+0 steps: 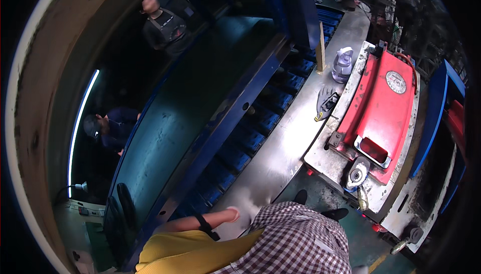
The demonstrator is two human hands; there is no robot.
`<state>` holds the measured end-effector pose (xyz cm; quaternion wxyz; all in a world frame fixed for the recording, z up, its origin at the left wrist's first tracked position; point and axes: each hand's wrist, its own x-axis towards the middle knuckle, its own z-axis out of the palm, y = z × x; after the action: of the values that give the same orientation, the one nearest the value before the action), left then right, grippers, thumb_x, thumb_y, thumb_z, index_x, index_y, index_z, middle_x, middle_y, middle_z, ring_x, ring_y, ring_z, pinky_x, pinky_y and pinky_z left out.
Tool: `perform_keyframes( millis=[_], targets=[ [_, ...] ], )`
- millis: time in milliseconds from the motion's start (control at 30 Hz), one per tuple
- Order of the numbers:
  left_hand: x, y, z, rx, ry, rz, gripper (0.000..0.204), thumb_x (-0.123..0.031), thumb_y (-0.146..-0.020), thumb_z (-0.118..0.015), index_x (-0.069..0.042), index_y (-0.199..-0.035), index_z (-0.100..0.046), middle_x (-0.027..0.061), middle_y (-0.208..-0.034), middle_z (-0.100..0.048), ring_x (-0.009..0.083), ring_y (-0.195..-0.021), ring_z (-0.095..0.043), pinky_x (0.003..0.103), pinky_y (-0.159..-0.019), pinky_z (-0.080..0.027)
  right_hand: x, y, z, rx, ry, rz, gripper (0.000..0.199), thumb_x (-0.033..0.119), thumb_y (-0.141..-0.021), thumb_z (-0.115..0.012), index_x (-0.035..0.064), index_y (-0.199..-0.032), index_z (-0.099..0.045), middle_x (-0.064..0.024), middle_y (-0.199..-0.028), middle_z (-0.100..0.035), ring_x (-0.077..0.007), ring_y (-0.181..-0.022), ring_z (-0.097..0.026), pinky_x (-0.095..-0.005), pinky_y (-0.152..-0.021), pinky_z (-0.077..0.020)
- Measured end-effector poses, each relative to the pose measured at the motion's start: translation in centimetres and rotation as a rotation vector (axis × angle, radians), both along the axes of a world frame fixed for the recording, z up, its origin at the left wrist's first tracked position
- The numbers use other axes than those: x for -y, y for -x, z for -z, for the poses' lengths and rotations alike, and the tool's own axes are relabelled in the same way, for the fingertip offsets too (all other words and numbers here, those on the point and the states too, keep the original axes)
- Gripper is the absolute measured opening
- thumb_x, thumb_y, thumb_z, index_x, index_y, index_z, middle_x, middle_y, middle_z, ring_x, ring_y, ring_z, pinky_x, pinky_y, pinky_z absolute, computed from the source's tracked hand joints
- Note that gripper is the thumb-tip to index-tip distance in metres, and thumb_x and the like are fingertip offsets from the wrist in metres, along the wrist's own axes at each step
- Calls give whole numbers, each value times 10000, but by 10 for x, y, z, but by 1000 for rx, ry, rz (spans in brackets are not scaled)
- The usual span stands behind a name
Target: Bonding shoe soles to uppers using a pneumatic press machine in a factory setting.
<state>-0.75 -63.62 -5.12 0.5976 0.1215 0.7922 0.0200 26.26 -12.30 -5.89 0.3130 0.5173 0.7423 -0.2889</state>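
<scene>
My left hand (232, 215) lies low at the near end of a long shiny steel plate (295, 123), with nothing in it that I can see. Its bare forearm comes out of a yellow sleeve (190, 251) and wears a black wristband (203, 222). My checked shirt (300, 244) fills the lower edge, and two dark shoes (301, 196) show on the green floor beyond it. My right hand is out of the picture. A big curved dark steel panel (185, 108) with a blue beam (240, 106) lies to the left of the hand.
A row of blue blocks (260, 118) runs between beam and plate. On the plate stand a clear plastic jug (342, 64), a grey glove (325, 101) and an upright wooden stick (320, 48). A red machine cover (381, 108) lies at the right. Two people (163, 23) (107, 126) work beyond the panel.
</scene>
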Motion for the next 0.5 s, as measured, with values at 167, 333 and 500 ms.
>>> perform_keyframes(
  millis=[167, 333, 500],
  targets=[
    [62, -83, 30, 171, 46, -109, 345, -281, -1011, -583, -95, -1242, -759, 179, -1305, -724, 338, -1169, -698, 452, -1007, -536, -15, 52, 12, -268, -293, -61, 415, 249, -1051, -630, 35, -1405, -588, -210, -1343, -660, -351, -1205, -641, -455, -1078, -489],
    [73, -90, 43, 133, 22, -105, 370, -298, -999, -587, -73, -1232, -765, 191, -1301, -732, 348, -1135, -720, 476, -969, -559, 12, 158, 12, -1057, -382, -14, 293, 166, -1100, -554, -61, -1262, -644, -181, -1221, -679, -293, -1162, -642, -383, -1058, -480],
    [12, 28, 17, -367, 85, 31, 418, -302, -999, -581, -84, -1336, -700, 200, -1340, -702, 365, -1219, -686, 442, -1022, -553, 46, 239, -4, -860, 88, -250, 396, 246, -1047, -628, -62, -1295, -632, -192, -1149, -722, -297, -1114, -687, -398, -1047, -504]
  ],
)
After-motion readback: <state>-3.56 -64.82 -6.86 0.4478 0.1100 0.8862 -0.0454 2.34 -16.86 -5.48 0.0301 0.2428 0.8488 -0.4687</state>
